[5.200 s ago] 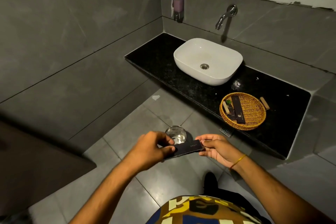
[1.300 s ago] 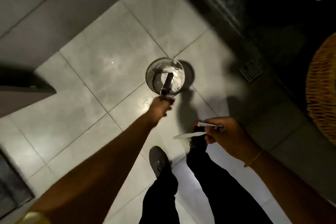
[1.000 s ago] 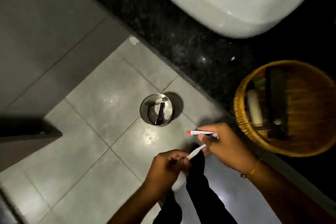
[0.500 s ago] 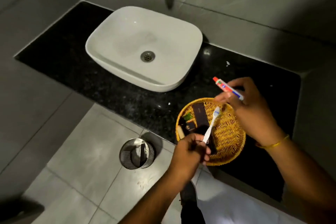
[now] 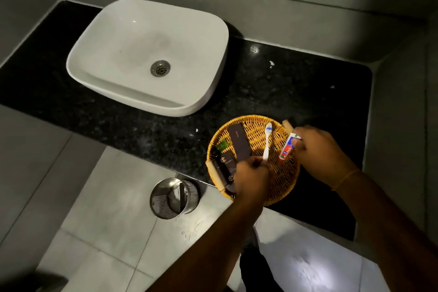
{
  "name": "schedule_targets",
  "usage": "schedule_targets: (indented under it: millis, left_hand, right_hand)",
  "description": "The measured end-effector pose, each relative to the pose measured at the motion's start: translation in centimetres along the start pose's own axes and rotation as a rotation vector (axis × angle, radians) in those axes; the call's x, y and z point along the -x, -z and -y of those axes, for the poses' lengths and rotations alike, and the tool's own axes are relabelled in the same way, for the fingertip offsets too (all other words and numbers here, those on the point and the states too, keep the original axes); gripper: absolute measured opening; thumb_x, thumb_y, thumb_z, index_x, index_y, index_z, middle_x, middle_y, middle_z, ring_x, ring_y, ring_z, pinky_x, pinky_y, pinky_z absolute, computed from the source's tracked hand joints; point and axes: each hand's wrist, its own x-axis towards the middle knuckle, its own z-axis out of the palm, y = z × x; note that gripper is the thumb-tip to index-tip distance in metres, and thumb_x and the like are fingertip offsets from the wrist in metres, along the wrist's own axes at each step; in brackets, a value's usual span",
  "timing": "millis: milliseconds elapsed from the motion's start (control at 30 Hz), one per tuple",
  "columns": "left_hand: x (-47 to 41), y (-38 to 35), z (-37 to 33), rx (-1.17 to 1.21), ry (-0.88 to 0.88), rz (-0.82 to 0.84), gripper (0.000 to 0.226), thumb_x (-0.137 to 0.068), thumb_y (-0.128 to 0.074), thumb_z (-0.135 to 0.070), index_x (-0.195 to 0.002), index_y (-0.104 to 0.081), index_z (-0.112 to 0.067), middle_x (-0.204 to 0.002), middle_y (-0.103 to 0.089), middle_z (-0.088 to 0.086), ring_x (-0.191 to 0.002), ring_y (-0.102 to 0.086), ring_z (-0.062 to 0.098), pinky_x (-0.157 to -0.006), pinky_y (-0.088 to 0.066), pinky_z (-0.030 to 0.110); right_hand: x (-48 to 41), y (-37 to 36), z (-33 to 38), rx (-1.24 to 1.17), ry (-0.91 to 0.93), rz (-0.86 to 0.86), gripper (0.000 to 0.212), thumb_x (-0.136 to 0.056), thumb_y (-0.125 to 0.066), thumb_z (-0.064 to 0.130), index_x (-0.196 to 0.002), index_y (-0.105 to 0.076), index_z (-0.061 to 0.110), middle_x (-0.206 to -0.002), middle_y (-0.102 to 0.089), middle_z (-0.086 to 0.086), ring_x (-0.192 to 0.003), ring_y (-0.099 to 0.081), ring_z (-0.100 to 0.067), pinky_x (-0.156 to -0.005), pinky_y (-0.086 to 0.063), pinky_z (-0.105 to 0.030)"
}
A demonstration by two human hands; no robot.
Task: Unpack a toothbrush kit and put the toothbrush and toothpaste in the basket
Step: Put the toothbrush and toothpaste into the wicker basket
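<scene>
Both hands are over the round woven wicker basket (image 5: 283, 187): the left hand (image 5: 251, 176) pinches the white toothbrush (image 5: 267, 143), bristles pointing away, while the right hand (image 5: 316, 149) holds the small red-and-white toothpaste tube (image 5: 287, 149) beside it.

We reach both bare arms forward from the lower edge of the view, forearms angled up toward the front right corner of the worktop. Our left hand (image 5: 251, 176) is curled into a loose fist, knuckles up, fingers pinched closed around something thin. Our right hand (image 5: 317, 152) sits just beside it to the right, back of the hand upward, fingertips closed in a pinch. A thin yellow band circles our right wrist.
</scene>
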Motion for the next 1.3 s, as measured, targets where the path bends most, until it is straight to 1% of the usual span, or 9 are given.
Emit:
schedule_targets:
  millis: [67, 133, 233, 300, 500, 733, 900, 1067, 1300]
  left_hand:
    - [-0.7, -0.7, 0.0, -0.090, -0.016, -0.070, 0.022, -0.096, -0.064, -0.028, -0.109, -0.079, -0.018, -0.105, -0.079, 0.008, -0.103, -0.074, 0.028, -0.091, -0.063, 0.047]
    - [-1.0, -1.3, -0.3, -0.152, -0.008, -0.110, 0.026, -0.094, -0.067, -0.032, -0.110, -0.080, -0.016, -0.109, -0.079, 0.007, -0.106, -0.073, 0.027, -0.095, -0.061, 0.045]
    - [-1.7, -2.2, -0.8, -0.255, -0.015, -0.184, 0.027, -0.090, -0.073, -0.036, -0.107, -0.082, -0.016, -0.109, -0.080, 0.007, -0.106, -0.073, 0.028, -0.092, -0.063, 0.046]
    - [-1.9, -2.5, -1.1, -0.318, -0.020, -0.222, 0.024, -0.088, -0.075, -0.034, -0.102, -0.082, -0.017, -0.106, -0.080, 0.008, -0.101, -0.075, 0.029, -0.088, -0.064, 0.046]
    - [-2.4, -1.8, -1.8, -0.677, -0.194, -0.192, 0.020, -0.088, -0.070, -0.027, -0.098, -0.075, -0.010, -0.096, -0.076, 0.010, -0.092, -0.074, 0.032, -0.079, -0.065, 0.043]
    - [-2.4, -1.5, -3.7, -1.019, -0.422, -0.043, 0.015, -0.097, -0.063, -0.019, -0.099, -0.070, -0.006, -0.097, -0.075, 0.016, -0.090, -0.073, 0.035, -0.084, -0.065, 0.048]
    - [-2.5, -1.4, -3.5, -1.146, -0.578, 0.031, 0.015, -0.099, -0.061, -0.013, -0.103, -0.072, -0.004, -0.102, -0.074, 0.017, -0.096, -0.073, 0.038, -0.087, -0.063, 0.048]
    - [-1.9, -0.9, -3.4, -1.191, -0.671, 0.086, 0.014, -0.098, -0.061, -0.010, -0.104, -0.072, -0.004, -0.105, -0.074, 0.017, -0.096, -0.072, 0.036, -0.086, -0.062, 0.044]
    - [1.1, 3.2, -3.7, -1.239, -0.810, -0.027, 0.018, -0.094, -0.057, -0.016, -0.104, -0.068, -0.007, -0.102, -0.075, 0.020, -0.091, -0.073, 0.042, -0.078, -0.060, 0.047]
  right_hand:
    - [-0.6, -0.4, 1.1, 0.081, -0.033, 0.089, 0.029, -0.095, -0.057, 0.008, -0.123, -0.062, 0.001, -0.122, -0.066, -0.018, -0.106, -0.064, -0.030, -0.090, -0.053, -0.037]
    - [-1.0, -0.6, 2.1, 0.169, -0.060, 0.178, 0.027, -0.097, -0.055, 0.009, -0.123, -0.061, 0.002, -0.129, -0.063, -0.018, -0.106, -0.065, -0.030, -0.092, -0.054, -0.037]
    - [-1.3, -1.5, 2.9, 0.259, -0.039, 0.256, 0.022, -0.101, -0.047, 0.012, -0.111, -0.063, 0.002, -0.129, -0.060, -0.019, -0.104, -0.062, -0.030, -0.094, -0.051, -0.037]
    - [-1.3, -2.3, 3.2, 0.320, -0.022, 0.288, 0.028, -0.103, -0.041, 0.013, -0.115, -0.064, 0.001, -0.125, -0.064, -0.018, -0.115, -0.061, -0.031, -0.103, -0.049, -0.039]
    - [-2.0, -4.2, 2.6, 0.478, -0.011, 0.353, 0.030, -0.104, -0.049, 0.023, -0.126, -0.058, 0.005, -0.129, -0.064, -0.013, -0.121, -0.061, -0.029, -0.104, -0.051, -0.039]
    - [-2.1, -5.2, 0.7, 0.339, 0.040, 0.196, 0.022, -0.099, -0.056, 0.022, -0.113, -0.066, 0.008, -0.114, -0.072, -0.012, -0.104, -0.067, -0.030, -0.090, -0.056, -0.038]
    - [-1.1, -5.1, 0.6, 0.290, 0.047, 0.105, 0.024, -0.102, -0.048, 0.018, -0.117, -0.059, 0.003, -0.115, -0.069, -0.017, -0.106, -0.067, -0.034, -0.085, -0.054, -0.039]
    - [-0.2, -5.4, 0.6, 0.190, 0.014, 0.088, 0.026, -0.094, -0.061, 0.017, -0.117, -0.057, 0.007, -0.116, -0.068, -0.016, -0.104, -0.069, -0.035, -0.085, -0.058, -0.041]
    - [3.3, -3.9, 2.5, 0.139, 0.050, -0.038, 0.043, -0.077, -0.069, 0.017, -0.118, -0.057, 0.009, -0.117, -0.064, -0.016, -0.103, -0.067, -0.035, -0.082, -0.057, -0.038]
